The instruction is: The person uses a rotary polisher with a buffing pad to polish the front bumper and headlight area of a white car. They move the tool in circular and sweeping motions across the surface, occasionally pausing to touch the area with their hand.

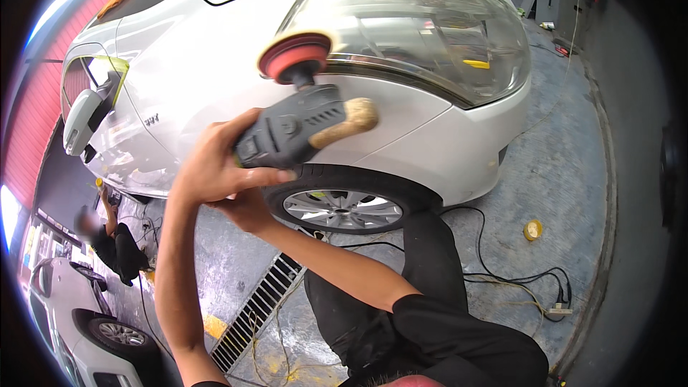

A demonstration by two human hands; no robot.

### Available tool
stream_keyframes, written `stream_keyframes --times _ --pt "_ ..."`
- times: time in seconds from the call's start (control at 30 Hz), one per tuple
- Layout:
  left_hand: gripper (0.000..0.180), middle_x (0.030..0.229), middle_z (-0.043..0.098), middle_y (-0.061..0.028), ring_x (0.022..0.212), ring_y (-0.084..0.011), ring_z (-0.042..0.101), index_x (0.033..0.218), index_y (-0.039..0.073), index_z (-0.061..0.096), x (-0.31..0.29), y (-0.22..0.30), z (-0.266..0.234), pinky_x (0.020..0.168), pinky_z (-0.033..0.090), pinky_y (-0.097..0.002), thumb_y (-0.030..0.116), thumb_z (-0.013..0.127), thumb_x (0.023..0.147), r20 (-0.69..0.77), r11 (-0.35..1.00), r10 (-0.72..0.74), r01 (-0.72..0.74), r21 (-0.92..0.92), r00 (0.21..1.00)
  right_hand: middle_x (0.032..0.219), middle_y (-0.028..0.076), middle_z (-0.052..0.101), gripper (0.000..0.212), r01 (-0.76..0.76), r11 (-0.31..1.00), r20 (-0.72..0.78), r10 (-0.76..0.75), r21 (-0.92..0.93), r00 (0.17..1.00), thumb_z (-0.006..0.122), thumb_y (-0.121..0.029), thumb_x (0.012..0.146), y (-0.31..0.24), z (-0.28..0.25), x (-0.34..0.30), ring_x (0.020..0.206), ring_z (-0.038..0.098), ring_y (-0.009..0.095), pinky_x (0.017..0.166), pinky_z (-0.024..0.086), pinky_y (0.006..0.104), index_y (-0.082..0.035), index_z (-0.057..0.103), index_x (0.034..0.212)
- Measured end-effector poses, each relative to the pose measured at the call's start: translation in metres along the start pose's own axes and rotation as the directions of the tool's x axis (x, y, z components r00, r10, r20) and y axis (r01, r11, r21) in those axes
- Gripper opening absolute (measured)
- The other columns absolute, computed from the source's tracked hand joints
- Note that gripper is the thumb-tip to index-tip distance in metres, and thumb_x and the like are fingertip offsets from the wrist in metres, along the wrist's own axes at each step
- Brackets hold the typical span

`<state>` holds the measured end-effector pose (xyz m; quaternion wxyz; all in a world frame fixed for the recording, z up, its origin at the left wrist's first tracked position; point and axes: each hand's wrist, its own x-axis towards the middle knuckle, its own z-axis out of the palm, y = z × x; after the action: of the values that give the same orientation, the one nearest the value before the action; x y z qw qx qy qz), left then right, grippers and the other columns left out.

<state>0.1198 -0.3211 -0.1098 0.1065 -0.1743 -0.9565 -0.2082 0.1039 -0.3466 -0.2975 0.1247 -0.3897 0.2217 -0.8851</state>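
Note:
A dark grey polisher is held up before the front fender of a white car. Its red backing plate carries a pale yellow pad that overlaps the edge of the cloudy headlight in view; whether it touches the car I cannot tell. A worn tan handle sticks out from its side. My left hand wraps round the tool's body, thumb along the near side. Just below, my right hand is closed at the tool's rear end, its fingers mostly hidden.
The front wheel is right below the tool, near my knee. Black cables and a small yellow tub lie on the floor at right. A drain grate runs at left. Another person crouches farther left, by a second car.

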Motion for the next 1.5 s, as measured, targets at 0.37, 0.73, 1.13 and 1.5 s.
stream_keyframes --times 0.37,0.73,1.13,1.5 --pt "0.077 0.088 0.076 -0.0198 0.081 -0.0314 0.077 0.124 -0.004 0.068 0.018 0.008 0.048 0.079 0.059 -0.0422 0.047 0.096 0.075 -0.069 0.995 0.06 -0.066 -0.078 0.996 0.127 0.005 0.062 0.057 -0.003 0.989 -0.042 -0.003 -0.145 0.999 0.087 -0.009 0.09 -0.052 -0.048 -0.034 0.12 0.063 0.017 0.103 0.054 0.0354 -0.002 0.055 0.137" --pt "0.071 0.107 0.074 -0.0095 0.096 -0.0188 0.07 0.134 -0.003 0.067 0.056 0.055 0.115 0.087 0.057 -0.0347 0.048 0.087 0.09 -0.177 0.765 0.012 -0.123 -0.633 0.984 0.123 0.016 0.072 0.056 -0.015 0.763 -0.069 -0.039 -0.646 0.997 0.084 -0.029 0.096 -0.195 -0.1 -0.09 0.115 0.07 0.026 0.1 0.054 0.0389 0.007 0.062 0.134" --pt "0.058 0.086 0.072 -0.0095 0.072 -0.0161 0.071 0.108 0.0 0.068 0.014 0.022 0.101 0.067 0.058 -0.0312 0.057 0.071 0.102 -0.24 0.532 -0.276 -0.06 -0.844 0.931 0.122 0.031 0.071 0.089 -0.03 0.605 -0.021 0.022 -0.795 1.0 0.086 -0.048 0.091 -0.194 -0.065 -0.066 0.112 0.074 0.046 0.099 0.057 0.0485 0.012 0.046 0.142" --pt "0.063 0.086 0.073 -0.0091 0.069 -0.0183 0.074 0.107 0.003 0.069 0.034 0.057 0.126 0.063 0.06 -0.0306 0.066 0.065 0.103 -0.262 0.456 -0.301 -0.103 -0.884 0.917 0.111 0.014 0.068 0.07 0.027 0.98 -0.138 -0.055 -0.196 0.989 0.067 -0.05 0.106 -0.2 -0.08 -0.087 0.085 0.071 0.019 0.071 0.058 0.0325 0.005 0.047 0.143"
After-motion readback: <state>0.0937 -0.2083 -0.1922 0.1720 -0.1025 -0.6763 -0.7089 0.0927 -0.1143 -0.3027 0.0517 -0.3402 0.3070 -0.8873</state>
